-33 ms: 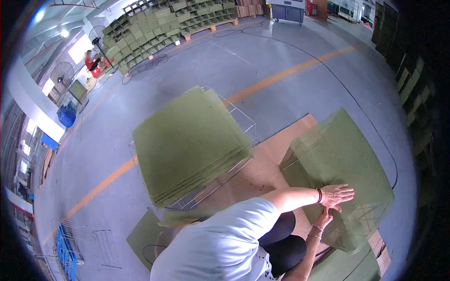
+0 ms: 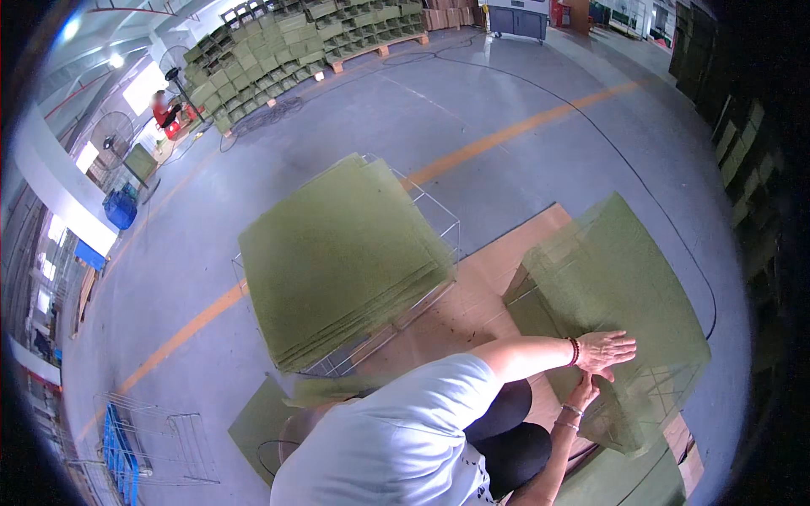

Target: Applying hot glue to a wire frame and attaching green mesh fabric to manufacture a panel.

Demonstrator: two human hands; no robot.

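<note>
A thin, see-through green sheet (image 2: 637, 291) is draped over a wire frame (image 2: 662, 384), whose bars show through it at the near right. My left hand (image 2: 606, 350) lies flat on top of the sheet, fingers stretched out. Just below its palm, my right hand (image 2: 584, 392) is closed beside the sheet's folded edge, its fingertips close under the left hand. Whatever the right fingers pinch is too small to make out. Left of my hands, a stack of green sheets (image 2: 342, 261) rests on a wire rack (image 2: 439, 215).
Brown cardboard (image 2: 472, 295) lies under the work. Another green sheet (image 2: 629, 481) is at the lower right. Wire racks (image 2: 173, 443) stand at lower left. A black cable (image 2: 624, 156) crosses the floor. Green pieces (image 2: 278, 55) are piled at the back, near a seated person (image 2: 164, 110).
</note>
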